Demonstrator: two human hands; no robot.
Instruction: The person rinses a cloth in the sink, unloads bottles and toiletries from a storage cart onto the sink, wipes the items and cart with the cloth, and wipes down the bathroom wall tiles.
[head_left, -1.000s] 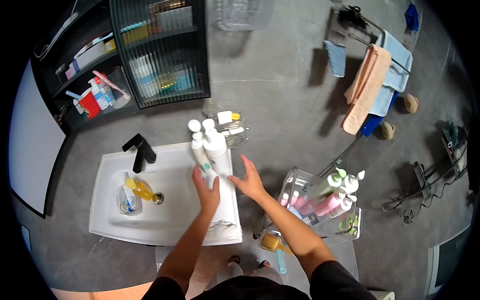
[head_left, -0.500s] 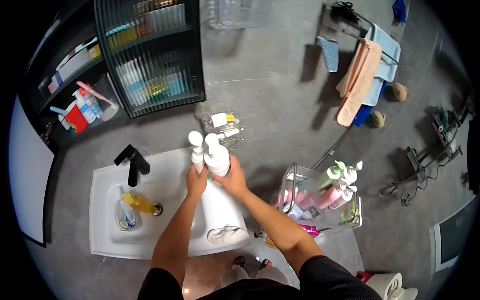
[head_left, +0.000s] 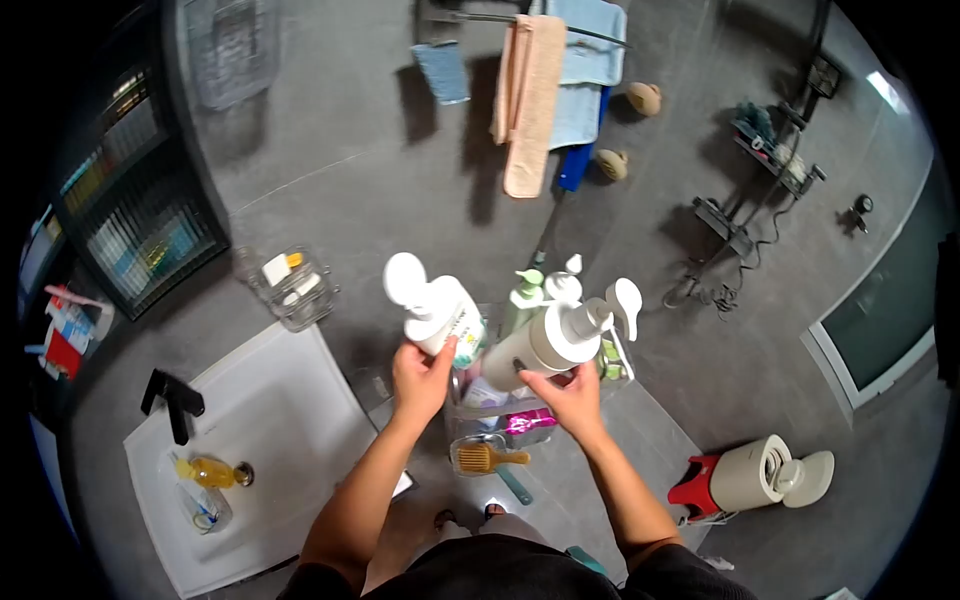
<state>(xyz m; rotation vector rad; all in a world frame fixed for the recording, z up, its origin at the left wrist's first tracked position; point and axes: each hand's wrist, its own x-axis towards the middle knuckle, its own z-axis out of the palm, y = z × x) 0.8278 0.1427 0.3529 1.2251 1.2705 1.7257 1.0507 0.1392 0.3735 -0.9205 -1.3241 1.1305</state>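
My left hand (head_left: pixel 422 378) is closed round a white pump bottle (head_left: pixel 458 312) with a green-marked label, tilted with its pump head up and to the left. A larger plain white pump bottle (head_left: pixel 525 348) is gripped in my right hand (head_left: pixel 572 402), its pump leaning to the upper right. Both bottles are above the clear storage caddy (head_left: pixel 628 365), hiding much of it. Behind them in the caddy stand a green pump bottle (head_left: pixel 524 298) and a white pump bottle (head_left: pixel 563 284). A bright pink packet (head_left: pixel 530 421) lies near the caddy's front.
Left is the white sink (head_left: pixel 300 425) with a black faucet (head_left: pixel 172 402), a yellow bottle (head_left: pixel 210 472) and a clear container (head_left: pixel 206 510). A wooden hairbrush (head_left: pixel 480 458) sits at the caddy's front. Towels (head_left: pixel 530 110) hang on the wall; a red-and-beige appliance (head_left: pixel 740 478) stands right.
The view has turned right. Both hands have carried the pump bottles from over the sink's right side to above the caddy, and the bottles have moved apart and tilted.
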